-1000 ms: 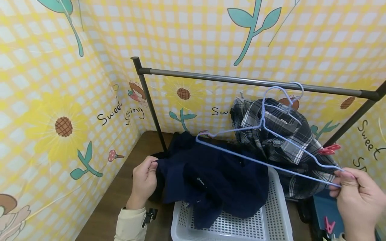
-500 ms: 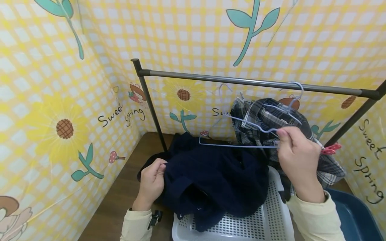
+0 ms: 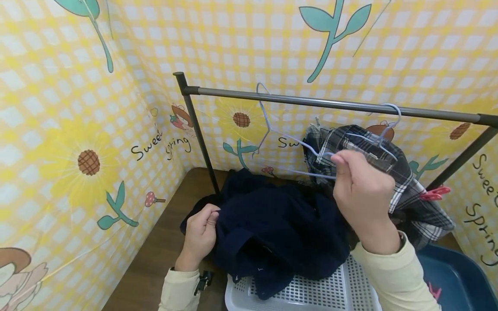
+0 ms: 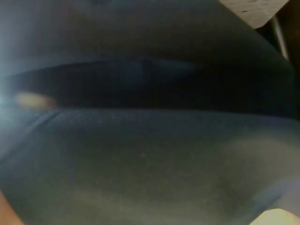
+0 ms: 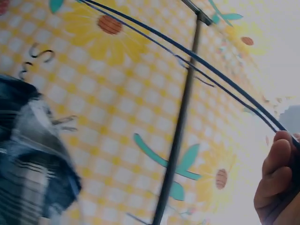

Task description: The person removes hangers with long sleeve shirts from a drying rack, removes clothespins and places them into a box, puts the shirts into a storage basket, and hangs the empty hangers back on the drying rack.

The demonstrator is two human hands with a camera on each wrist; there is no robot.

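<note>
My left hand (image 3: 201, 233) pinches the edge of a dark navy garment (image 3: 280, 224), bunched over a white basket. Dark cloth (image 4: 140, 159) fills most of the left wrist view. With my right hand (image 3: 363, 194) I grip one end of a pale blue wire hanger (image 3: 265, 115), held bare above the garment. Its hook overlaps the left half of the clothes rack's rail (image 3: 319, 103). In the right wrist view, curled fingers (image 5: 276, 164) hold the hanger's wires (image 5: 192, 54) at the right edge.
A plaid shirt (image 3: 338, 142) hangs on another hanger at the rail's right, with a red clothespin (image 3: 435, 193) by it. The white perforated basket (image 3: 233, 298) stands in front. A blue basin (image 3: 463, 276) is at lower right. Patterned cloth walls (image 3: 233, 43) close in behind the rack.
My right hand has carried the hanger left and up from the right side, turning it so its hook meets the rail. My left hand has shifted slightly right, still pinching the navy garment.
</note>
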